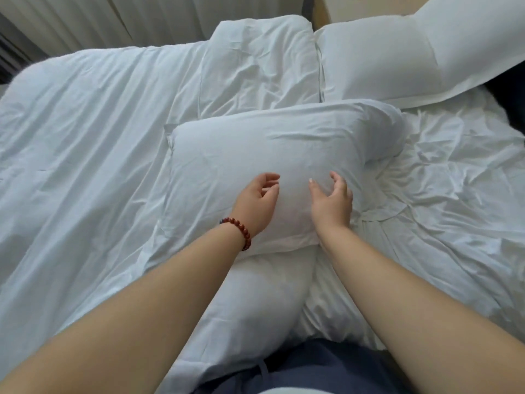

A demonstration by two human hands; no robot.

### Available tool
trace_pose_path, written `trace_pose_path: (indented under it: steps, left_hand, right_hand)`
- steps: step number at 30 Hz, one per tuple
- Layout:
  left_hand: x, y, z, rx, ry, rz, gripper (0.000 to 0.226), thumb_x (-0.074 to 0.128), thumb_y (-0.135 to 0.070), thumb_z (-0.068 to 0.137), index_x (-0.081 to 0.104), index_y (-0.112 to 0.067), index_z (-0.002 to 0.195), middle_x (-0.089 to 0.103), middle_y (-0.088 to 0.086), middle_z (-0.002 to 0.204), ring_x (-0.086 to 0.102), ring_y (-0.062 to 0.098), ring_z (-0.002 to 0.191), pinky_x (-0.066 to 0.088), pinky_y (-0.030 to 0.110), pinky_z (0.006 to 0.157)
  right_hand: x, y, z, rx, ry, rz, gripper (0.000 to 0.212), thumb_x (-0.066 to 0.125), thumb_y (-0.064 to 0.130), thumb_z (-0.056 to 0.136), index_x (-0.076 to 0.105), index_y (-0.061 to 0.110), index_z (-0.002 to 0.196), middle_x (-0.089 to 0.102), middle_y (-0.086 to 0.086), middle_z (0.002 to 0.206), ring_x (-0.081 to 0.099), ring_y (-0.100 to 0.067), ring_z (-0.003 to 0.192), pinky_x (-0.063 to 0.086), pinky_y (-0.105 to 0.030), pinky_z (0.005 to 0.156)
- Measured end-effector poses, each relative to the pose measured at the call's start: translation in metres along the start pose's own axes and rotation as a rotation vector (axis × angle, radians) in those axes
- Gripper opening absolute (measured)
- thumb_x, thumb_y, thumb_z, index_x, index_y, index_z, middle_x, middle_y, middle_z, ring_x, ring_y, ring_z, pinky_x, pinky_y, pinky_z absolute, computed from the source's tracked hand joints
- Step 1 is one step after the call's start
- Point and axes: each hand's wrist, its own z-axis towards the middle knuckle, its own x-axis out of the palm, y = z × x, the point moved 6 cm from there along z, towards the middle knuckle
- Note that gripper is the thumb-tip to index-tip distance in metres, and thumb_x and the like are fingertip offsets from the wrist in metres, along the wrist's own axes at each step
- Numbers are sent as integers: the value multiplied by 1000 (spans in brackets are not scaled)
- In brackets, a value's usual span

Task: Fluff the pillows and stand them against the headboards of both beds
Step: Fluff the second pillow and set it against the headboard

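A white pillow (255,149) lies flat at the centre of the rumpled bed (85,143), with a second pillow (261,61) at 12 o'clock and a third pillow (377,61) at 1 o'clock. Soft, light and slack, it is likely best gripped at opposite side edges. The left hand (257,201) and right hand (331,201) are open, palms facing, at its 6 o'clock end, holding nothing; contact is unclear.
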Motion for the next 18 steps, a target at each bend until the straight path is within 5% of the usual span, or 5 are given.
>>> trace_pose_path:
  steps: [7,12,18]
  left_hand:
    - [-7,-24,79,149,149,204,34,49,-28,98,52,-26,131,58,-7,125,58,2,97,44,14,75]
    - [-13,-30,141,304,243,552,49,50,-35,95,43,-21,142,41,0,145,36,20,134,33,38,111]
    - [1,-41,231,305,345,802,70,54,-55,88,37,-19,146,35,4,152,29,26,139,26,42,112]
  right_hand:
    - [23,-10,15,327,-213,37,89,62,59,84,25,15,152,22,-12,158,23,-29,144,21,-38,112]
    - [40,-18,19,568,-332,128,113,60,73,74,8,15,156,4,-15,162,6,-27,149,9,-40,117]
    - [50,-22,41,819,-444,285,130,64,80,63,-4,19,155,-12,-17,161,-9,-32,148,-1,-48,117]
